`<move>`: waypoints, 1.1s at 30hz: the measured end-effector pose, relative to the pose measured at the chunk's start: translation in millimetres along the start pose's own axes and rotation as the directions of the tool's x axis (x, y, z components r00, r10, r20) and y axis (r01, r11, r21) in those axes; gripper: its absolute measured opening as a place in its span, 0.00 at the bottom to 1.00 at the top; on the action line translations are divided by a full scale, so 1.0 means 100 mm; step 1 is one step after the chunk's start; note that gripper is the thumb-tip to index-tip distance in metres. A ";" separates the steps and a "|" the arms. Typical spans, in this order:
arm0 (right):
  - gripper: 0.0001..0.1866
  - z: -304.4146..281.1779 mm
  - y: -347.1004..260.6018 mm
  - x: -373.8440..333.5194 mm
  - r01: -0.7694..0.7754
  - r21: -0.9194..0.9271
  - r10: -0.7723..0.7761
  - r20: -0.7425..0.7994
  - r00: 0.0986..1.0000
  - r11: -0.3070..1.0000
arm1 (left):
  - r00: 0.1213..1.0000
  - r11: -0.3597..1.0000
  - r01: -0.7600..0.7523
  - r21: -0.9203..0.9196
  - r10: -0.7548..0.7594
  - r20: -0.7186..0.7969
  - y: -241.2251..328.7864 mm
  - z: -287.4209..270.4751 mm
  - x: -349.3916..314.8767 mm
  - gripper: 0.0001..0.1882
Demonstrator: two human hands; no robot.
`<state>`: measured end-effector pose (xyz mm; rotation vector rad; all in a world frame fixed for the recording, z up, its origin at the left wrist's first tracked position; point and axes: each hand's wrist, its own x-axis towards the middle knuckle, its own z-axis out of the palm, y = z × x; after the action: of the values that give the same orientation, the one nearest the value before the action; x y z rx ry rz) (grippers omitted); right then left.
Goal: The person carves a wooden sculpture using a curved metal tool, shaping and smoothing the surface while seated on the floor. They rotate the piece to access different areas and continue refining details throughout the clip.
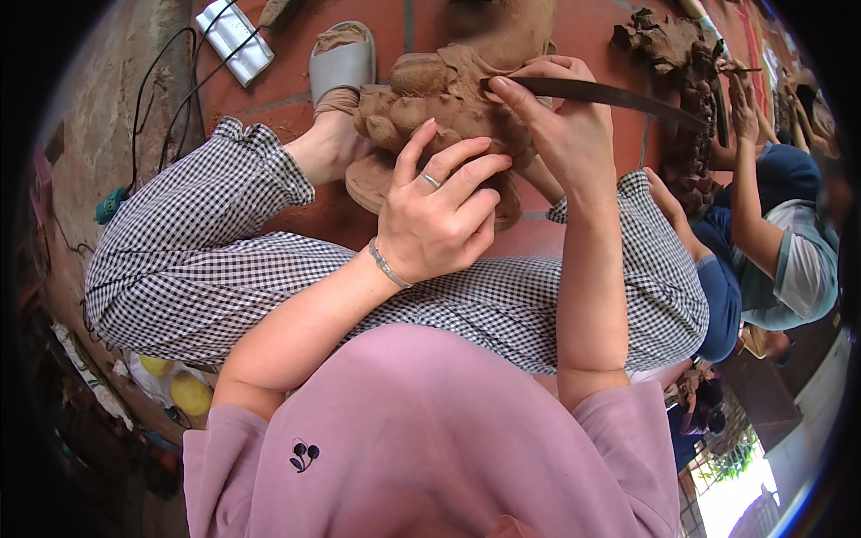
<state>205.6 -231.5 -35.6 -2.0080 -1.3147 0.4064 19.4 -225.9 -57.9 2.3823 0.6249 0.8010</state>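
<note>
Carving [408, 112], brown, dusty and knobbed with rounded lumps, sits at the upper middle of the view, by the person's feet; whether it is wood or clay, I cannot tell. The right hand [574, 117] has thumb and fingers clamped on a long, dark, slightly curved flat tool [619, 94], which runs off to the right in a thin arc. Its left end lies over the carving's upper right part (touching or just above, I cannot say). The left hand [446, 206] holds nothing: its fingers are apart and loosely bent, the fingertips against the carving's near side. A ring [431, 180] circles one finger and a bracelet [388, 264] the wrist.

The person wears black-and-white gingham trousers [197, 260], a pink top [430, 430] with a dark cherry motif [305, 455], and a grey slipper [343, 76] on the left foot. Reddish floor tiles [287, 94] spread beneath. To the upper left, a white power strip [235, 45] lies near black cables [191, 90]. Off to the right, well apart, a co-worker [785, 247] sits beside a darker, gnarled carved piece [695, 152].
</note>
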 end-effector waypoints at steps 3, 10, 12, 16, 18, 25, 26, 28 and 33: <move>0.13 -0.10 0.09 -0.02 -0.273 0.349 0.234 0.150 0.961 0.896 | 1.000 1.000 -0.002 -0.007 0.002 0.009 -0.01 -0.01 -0.02 0.02; 0.10 -0.02 0.09 -0.04 -0.097 0.092 0.097 0.003 0.995 0.991 | 0.999 1.000 -0.011 0.011 0.010 0.049 0.00 -0.02 0.01 0.03; 0.12 -0.14 0.13 0.00 -0.219 0.316 0.189 0.125 0.974 0.923 | 0.998 1.000 -0.020 0.019 0.019 0.063 0.00 -0.02 0.01 0.04; 0.11 -0.31 0.21 0.00 -0.469 0.601 0.480 0.157 0.863 0.648 | 0.998 0.999 -0.026 0.024 0.025 0.060 0.01 -0.03 0.02 0.04; 0.10 -0.35 0.28 -0.03 -0.466 0.677 0.516 0.147 0.844 0.570 | 0.998 1.000 -0.023 0.019 0.022 0.059 0.02 -0.03 0.03 0.04; 0.10 -0.25 0.14 -0.07 -0.424 0.457 0.330 0.274 0.903 0.782 | 0.997 1.000 -0.005 0.031 0.003 0.080 0.02 -0.04 0.04 0.04; 0.11 -0.21 0.15 -0.07 -0.338 0.409 0.257 0.241 0.936 0.848 | 0.996 1.000 -0.002 0.028 0.000 0.084 0.02 -0.04 0.04 0.04; 0.13 -0.12 0.12 -0.07 -0.203 0.360 0.171 0.120 0.978 0.911 | 0.996 1.000 0.020 0.014 -0.021 0.086 0.04 -0.04 0.04 0.02; 0.11 -0.09 -0.08 -0.09 -0.127 0.258 0.120 0.041 0.992 0.958 | 0.994 0.999 0.053 0.012 -0.054 0.096 0.04 -0.05 0.03 0.01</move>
<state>201.9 -240.8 -25.1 -1.8728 -1.0904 0.6308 19.8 -225.6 -50.6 2.3865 0.6517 0.6572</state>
